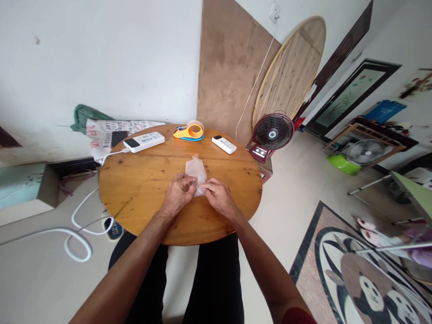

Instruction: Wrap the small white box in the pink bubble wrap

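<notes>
On the round wooden table (141, 193), a white power bank (144, 141) lies at the far left, with an orange tape dispenser (189, 131) and a white remote (224, 144) further right. Near the middle, the left hand (177, 194) and right hand (218, 195) pinch the near end of a small clear plastic bag (196, 171), fingers curled closed on its edge.
</notes>
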A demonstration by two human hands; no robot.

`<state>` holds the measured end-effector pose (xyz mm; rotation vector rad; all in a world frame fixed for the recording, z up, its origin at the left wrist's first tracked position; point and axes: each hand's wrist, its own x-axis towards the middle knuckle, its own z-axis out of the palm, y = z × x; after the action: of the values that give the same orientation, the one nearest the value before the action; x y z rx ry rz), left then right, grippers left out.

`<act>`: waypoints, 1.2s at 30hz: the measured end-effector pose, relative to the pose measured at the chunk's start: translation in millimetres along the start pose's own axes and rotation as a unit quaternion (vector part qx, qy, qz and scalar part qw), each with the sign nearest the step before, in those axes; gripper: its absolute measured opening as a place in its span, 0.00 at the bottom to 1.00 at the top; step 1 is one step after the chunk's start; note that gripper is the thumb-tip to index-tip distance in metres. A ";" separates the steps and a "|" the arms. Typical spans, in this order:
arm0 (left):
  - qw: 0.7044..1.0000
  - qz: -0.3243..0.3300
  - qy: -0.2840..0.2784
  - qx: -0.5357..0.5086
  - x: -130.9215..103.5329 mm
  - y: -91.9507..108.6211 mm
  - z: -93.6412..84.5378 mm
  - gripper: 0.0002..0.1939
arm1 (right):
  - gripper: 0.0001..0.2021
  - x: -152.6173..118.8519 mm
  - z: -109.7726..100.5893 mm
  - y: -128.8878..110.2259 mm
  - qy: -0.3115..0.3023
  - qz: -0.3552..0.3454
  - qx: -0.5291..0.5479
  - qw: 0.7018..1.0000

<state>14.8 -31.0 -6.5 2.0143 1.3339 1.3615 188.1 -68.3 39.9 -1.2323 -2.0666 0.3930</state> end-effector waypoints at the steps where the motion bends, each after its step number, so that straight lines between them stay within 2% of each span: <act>1: 1.000 -0.007 -0.004 -0.001 -0.1 -0.7 0.3 0.12 | 0.14 -0.3 0.7 1.9 0.003 0.003 0.011 1.000; 7: 1.000 -0.001 -0.019 0.019 -0.9 0.0 0.8 0.14 | 0.13 -1.1 1.0 8.2 0.005 -0.003 0.035 0.999; 13: 1.000 -0.016 -0.016 0.013 -0.2 0.8 1.7 0.13 | 0.14 -3.2 -6.8 -1.2 -0.027 -0.046 -0.048 0.997; 21: 0.995 -0.053 0.003 -0.083 0.0 5.0 2.8 0.13 | 0.15 -12.3 -5.7 -15.2 -0.041 -0.070 -0.197 0.977; 27: 0.995 -0.053 0.009 -0.086 0.5 4.8 4.8 0.14 | 0.16 -10.0 -12.9 -17.9 -0.064 -0.049 -0.135 0.987; 32: 0.990 -0.075 0.002 -0.119 3.2 9.7 1.5 0.15 | 0.15 -8.3 -12.2 -22.9 -0.072 -0.051 -0.214 0.973; 34: 0.990 -0.104 -0.011 -0.093 7.6 16.4 -2.2 0.16 | 0.15 -9.4 -8.9 -26.9 -0.079 -0.054 -0.263 0.960; 36: 0.989 -0.138 -0.044 -0.017 14.8 25.3 -6.7 0.17 | 0.16 -10.8 -5.5 -30.3 -0.083 -0.057 -0.304 0.947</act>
<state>22.9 -32.0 22.4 1.7666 1.4736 1.1505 175.6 -93.3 56.6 -1.4455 -2.4923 -0.2293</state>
